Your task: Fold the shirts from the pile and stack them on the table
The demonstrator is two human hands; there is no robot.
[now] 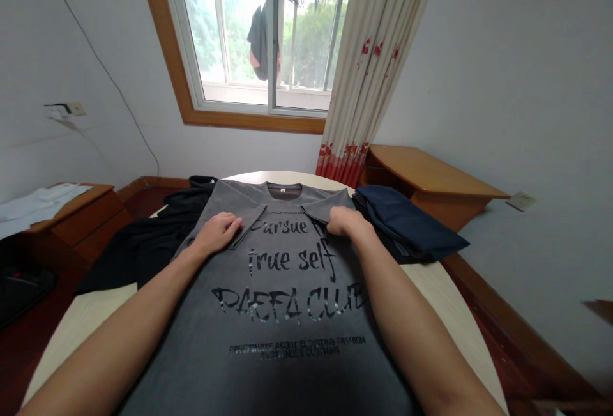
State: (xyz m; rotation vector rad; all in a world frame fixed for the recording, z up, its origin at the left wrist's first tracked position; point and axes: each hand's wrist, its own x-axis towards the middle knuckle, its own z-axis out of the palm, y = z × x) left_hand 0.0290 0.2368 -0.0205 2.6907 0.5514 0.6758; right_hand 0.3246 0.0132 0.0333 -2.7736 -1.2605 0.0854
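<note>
A dark grey T-shirt (287,275) with black lettering lies front up on the round table, its collar at the far side. Both sleeves are folded inward over the chest. My left hand (220,232) rests flat on the left sleeve, fingers pointing to the right and apart from a grip. On the other side, my right hand (345,221) has its fingers curled and closed at the right sleeve; the fingertips are partly hidden.
Black clothes (138,237) lie in a loose heap left of the T-shirt. Folded dark navy clothing (412,224) is stacked on the right. The pale table (454,301) stands near a wooden desk (431,173), a curtain (368,71) and a window.
</note>
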